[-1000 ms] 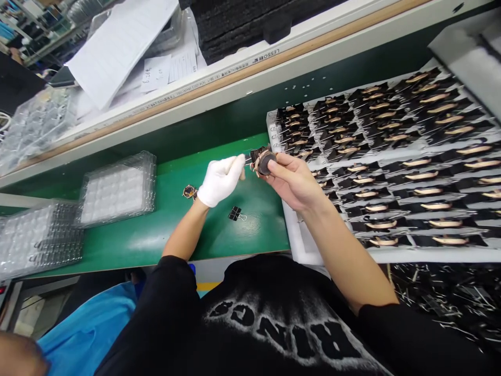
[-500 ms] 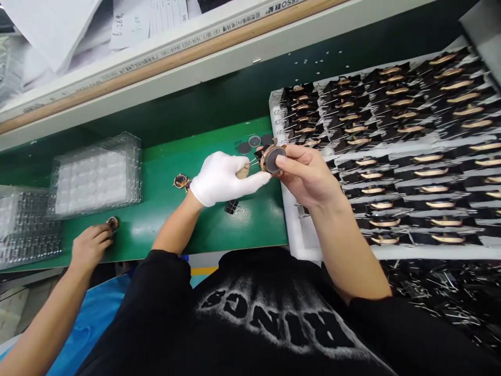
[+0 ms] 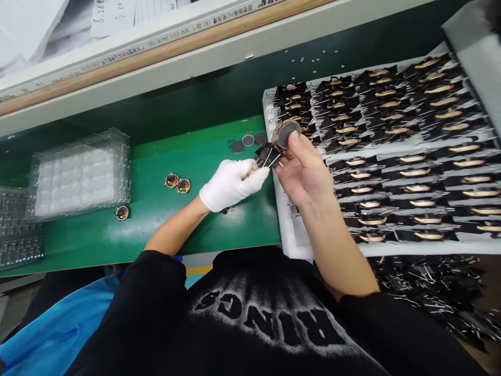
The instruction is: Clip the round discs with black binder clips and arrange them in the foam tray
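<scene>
My left hand (image 3: 230,183), in a white glove, pinches the wire handles of a black binder clip (image 3: 267,154). The clip's jaws are at the lower edge of a rose-gold watch case (image 3: 278,137); whether they grip it I cannot tell. My bare right hand (image 3: 307,175) holds this case, its thumb pressed on the grey disc (image 3: 288,133) covering its face. Behind my glove, another binder clip (image 3: 231,211) lies partly hidden on the green bench. Beyond my hands lie loose grey discs (image 3: 237,147). Two watch cases (image 3: 183,186) rest left of the glove.
A white foam tray (image 3: 291,249) on the right carries rows of clipped watch cases. Below it sits a heap of binder clips (image 3: 430,284). Stacked clear plastic trays (image 3: 80,180) stand at left, near a single watch case (image 3: 122,212). A shelf edge (image 3: 164,57) runs along the back.
The watch case has risen and tilted, and the clip now shows more fully between my hands. A co-worker's bare hand has left the view; the watch case it touched stays on the bench.
</scene>
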Tool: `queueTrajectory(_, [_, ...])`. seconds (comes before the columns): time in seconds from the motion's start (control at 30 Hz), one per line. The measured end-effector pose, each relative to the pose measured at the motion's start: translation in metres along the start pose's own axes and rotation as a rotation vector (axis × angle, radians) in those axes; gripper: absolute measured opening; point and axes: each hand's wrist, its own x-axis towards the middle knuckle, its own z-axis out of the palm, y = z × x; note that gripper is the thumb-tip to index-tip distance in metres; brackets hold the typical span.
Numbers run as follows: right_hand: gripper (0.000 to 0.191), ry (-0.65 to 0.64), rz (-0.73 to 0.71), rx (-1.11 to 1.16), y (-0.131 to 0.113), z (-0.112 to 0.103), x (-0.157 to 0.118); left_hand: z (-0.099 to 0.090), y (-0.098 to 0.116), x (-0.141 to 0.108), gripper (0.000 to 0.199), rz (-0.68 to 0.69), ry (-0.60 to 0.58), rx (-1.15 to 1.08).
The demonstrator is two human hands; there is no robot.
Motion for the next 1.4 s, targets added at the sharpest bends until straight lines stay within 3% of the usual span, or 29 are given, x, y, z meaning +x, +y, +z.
queueTrajectory(0.2, [0.068, 0.003, -0.040, -0.073, -0.004, 0.008, -0.005, 0.000, 0.001, -0.001, 0.046, 0.016, -0.013, 0.002])
queueTrajectory(0.43, [0.057, 0.015, 0.026, 0.059, -0.007, 0.011, -0.009, -0.004, 0.003, -0.003, 0.045, 0.049, -0.046, 0.021])
queueTrajectory(0.8, [0.062, -0.048, 0.072, 0.012, 0.005, 0.013, -0.008, -0.003, -0.003, -0.004, 0.050, -0.042, -0.072, -0.107])
queueTrajectory(1.03, [0.061, -0.033, 0.155, 0.117, 0.014, 0.021, -0.006, -0.003, -0.017, -0.001, 0.049, -0.110, -0.156, -0.205])
queueTrajectory(1.13, [0.062, -0.092, 0.080, 0.053, 0.015, 0.018, -0.004, -0.020, -0.024, -0.005, 0.044, -0.021, -0.236, -0.096])
queueTrajectory(1.27, [0.060, -0.068, -0.056, 0.046, 0.017, 0.004, 0.004, -0.039, -0.034, -0.032, 0.042, -0.020, -0.244, 0.299])
queueTrajectory(1.4, [0.046, -0.002, -0.011, 0.197, 0.017, 0.004, 0.007, -0.025, -0.039, -0.066, 0.058, -0.056, -0.329, 0.739])
